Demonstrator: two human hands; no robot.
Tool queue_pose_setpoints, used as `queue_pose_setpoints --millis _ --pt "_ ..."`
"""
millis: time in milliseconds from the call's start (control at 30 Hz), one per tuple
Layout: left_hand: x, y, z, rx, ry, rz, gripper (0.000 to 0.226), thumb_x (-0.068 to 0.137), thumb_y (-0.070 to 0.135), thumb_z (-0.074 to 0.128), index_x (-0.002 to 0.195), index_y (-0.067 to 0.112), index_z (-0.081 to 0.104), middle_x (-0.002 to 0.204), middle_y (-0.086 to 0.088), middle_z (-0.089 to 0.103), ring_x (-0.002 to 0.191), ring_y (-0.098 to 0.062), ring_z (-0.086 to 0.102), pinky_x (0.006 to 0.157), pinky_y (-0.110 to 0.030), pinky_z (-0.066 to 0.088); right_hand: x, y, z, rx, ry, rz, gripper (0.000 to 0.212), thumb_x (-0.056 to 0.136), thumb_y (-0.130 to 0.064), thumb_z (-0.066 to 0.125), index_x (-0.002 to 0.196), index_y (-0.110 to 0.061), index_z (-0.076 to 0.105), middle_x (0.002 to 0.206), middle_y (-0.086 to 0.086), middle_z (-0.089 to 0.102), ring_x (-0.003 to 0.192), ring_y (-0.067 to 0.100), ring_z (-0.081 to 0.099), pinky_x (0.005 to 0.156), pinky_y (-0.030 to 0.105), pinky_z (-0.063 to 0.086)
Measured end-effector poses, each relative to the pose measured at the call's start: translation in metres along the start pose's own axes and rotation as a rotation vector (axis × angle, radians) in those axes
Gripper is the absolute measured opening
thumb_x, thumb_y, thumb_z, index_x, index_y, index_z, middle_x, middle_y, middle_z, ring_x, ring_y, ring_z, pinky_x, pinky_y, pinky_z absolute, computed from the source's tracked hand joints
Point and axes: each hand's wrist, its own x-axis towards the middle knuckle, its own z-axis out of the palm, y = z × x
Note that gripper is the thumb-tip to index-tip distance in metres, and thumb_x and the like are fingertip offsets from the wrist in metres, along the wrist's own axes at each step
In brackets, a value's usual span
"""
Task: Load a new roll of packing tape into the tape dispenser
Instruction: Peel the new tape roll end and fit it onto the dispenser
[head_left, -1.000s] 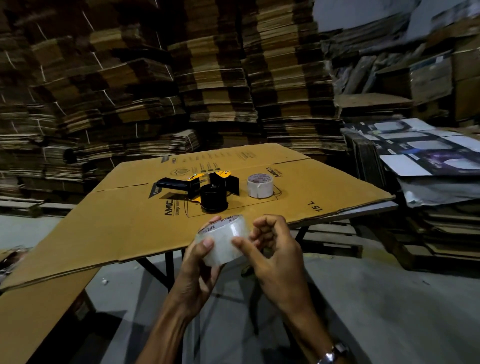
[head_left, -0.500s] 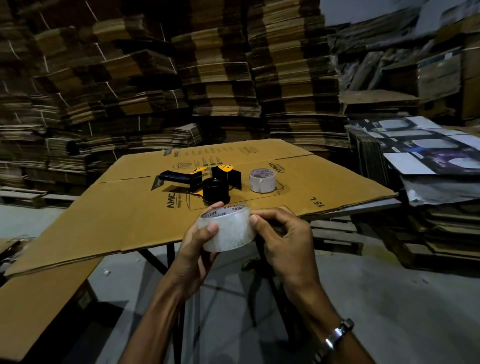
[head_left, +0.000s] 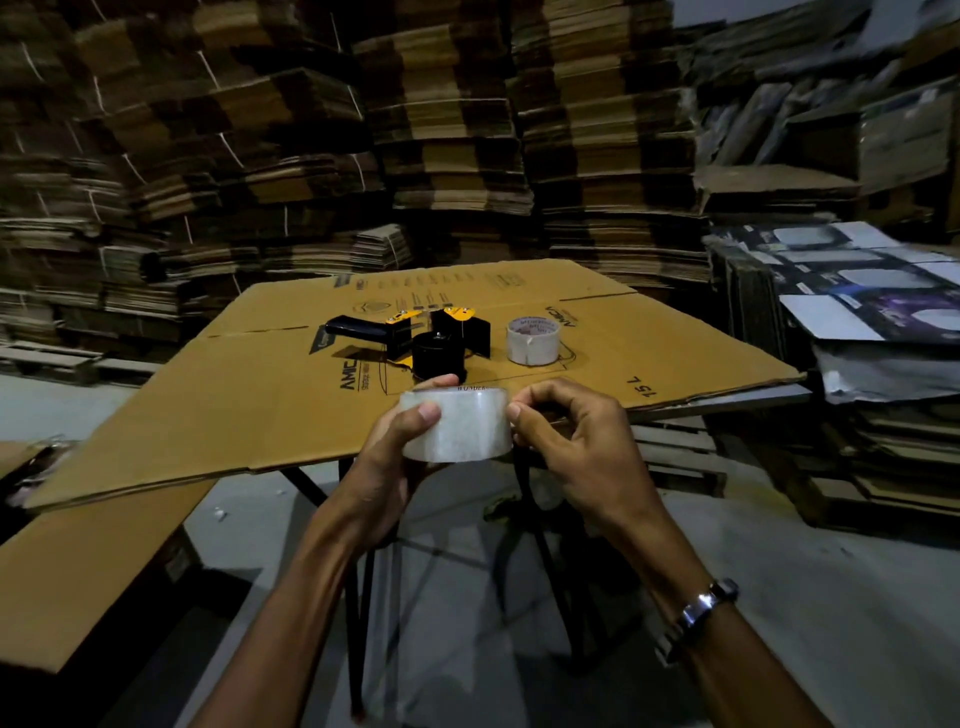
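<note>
A clear roll of packing tape is held level in front of the table's near edge. My left hand cups it from below and the left, thumb pressed on its face. My right hand pinches its right edge with thumb and fingertips. Beyond it, a black and yellow tape dispenser lies on its side on the flat cardboard sheet, its black spool hub facing up and bare. A smaller whitish tape roll stands to the dispenser's right.
The cardboard sheet lies over a metal-legged table. Tall stacks of flattened cartons fill the back wall. Printed boxes are piled at the right. Another cardboard sheet lies low at the left over grey floor.
The tape roll has turned from tilted to level in my hands. My right hand shifted from its front face to pinching its right edge. The view drew a little closer to the table.
</note>
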Motion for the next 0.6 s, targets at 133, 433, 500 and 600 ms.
queue_pose_setpoints --millis 133,433,500,600 --pt "0.0 -0.004 0.002 0.003 0.04 -0.007 0.084 0.059 0.054 0.076 0.13 0.014 0.058 0.131 -0.018 0.064 0.111 -0.026 0.067 0.089 -0.035 0.06 -0.001 -0.005 0.005 -0.075 0.03 -0.074 0.011 0.095 -0.011 0.062 0.085 -0.008 0.067 0.079 -0.004 0.065 0.068 0.003 0.059 0.061 0.021 0.05" --pt "0.003 -0.001 0.001 0.08 0.047 0.087 0.087 0.059 0.052 0.079 0.134 0.016 0.053 0.123 -0.01 0.068 0.107 -0.028 0.069 0.082 -0.04 0.06 -0.006 0.002 0.009 0.159 0.141 0.069 0.014 0.091 -0.015 0.07 0.104 -0.012 0.076 0.102 0.0 0.076 0.097 0.017 0.072 0.084 0.046 0.061" --pt "0.003 0.0 0.001 0.108 0.038 0.118 0.081 0.063 0.047 0.071 0.135 0.015 0.052 0.123 -0.01 0.069 0.108 -0.028 0.069 0.082 -0.038 0.06 -0.007 0.003 0.011 0.232 0.154 0.11 0.014 0.09 -0.013 0.071 0.103 -0.011 0.076 0.103 0.004 0.076 0.098 0.021 0.073 0.086 0.048 0.061" --pt "0.003 0.0 0.001 0.146 0.033 0.139 0.079 0.064 0.045 0.07 0.134 0.016 0.051 0.122 -0.01 0.07 0.109 -0.029 0.069 0.084 -0.039 0.06 -0.011 0.0 0.012 0.328 0.159 0.163 0.011 0.088 -0.011 0.073 0.098 -0.007 0.075 0.099 0.011 0.076 0.096 0.029 0.072 0.087 0.05 0.06"
